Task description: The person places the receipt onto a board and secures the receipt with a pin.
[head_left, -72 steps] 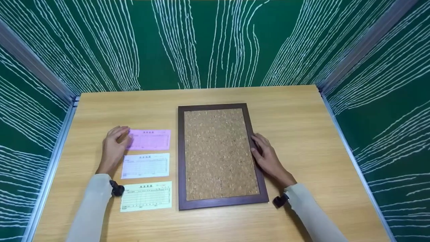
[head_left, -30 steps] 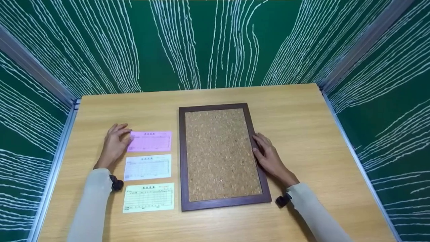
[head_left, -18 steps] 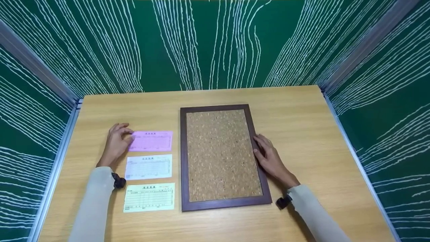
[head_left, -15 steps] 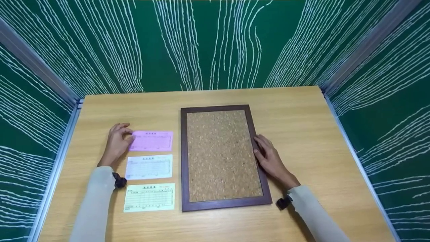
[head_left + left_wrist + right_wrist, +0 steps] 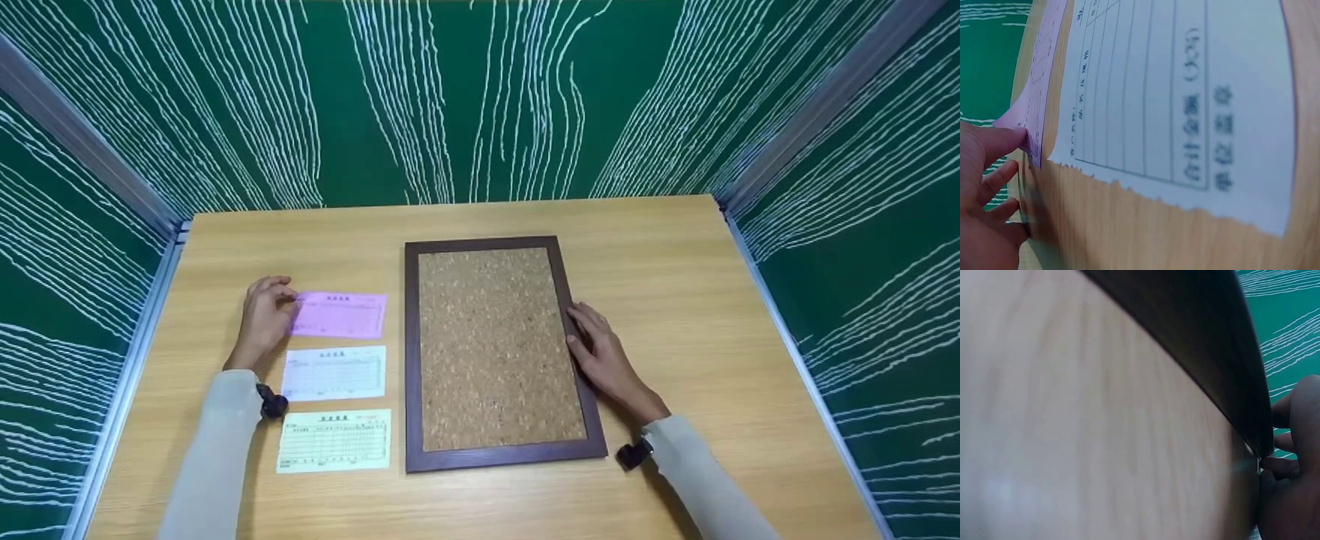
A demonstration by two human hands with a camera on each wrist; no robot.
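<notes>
At the left of the table, my left hand [image 5: 262, 319] pinches the left edge of a pink receipt slip [image 5: 343, 315]. The left wrist view shows the thumb [image 5: 1002, 140] on that slip, whose corner [image 5: 1013, 115] curls up off the wood. Below it lie a pale bluish-white slip [image 5: 334, 373] and a pale green slip [image 5: 334, 441], both flat and printed with tables. A cork board [image 5: 499, 352] in a dark brown frame [image 5: 502, 455] lies to their right. My right hand [image 5: 606, 364] rests against the frame's right side, fingers relaxed; its fingertips are partly hidden in the right wrist view.
The light wooden table [image 5: 712, 300] carries the slips and the board. Green walls [image 5: 495, 97] with white wavy lines enclose it at the back and both sides. Metal edge strips [image 5: 795, 367] run along the sides.
The pink slip's left end has lifted and the slip has tilted slightly as my left fingers took hold of it. My right hand and the cork board have stayed in place.
</notes>
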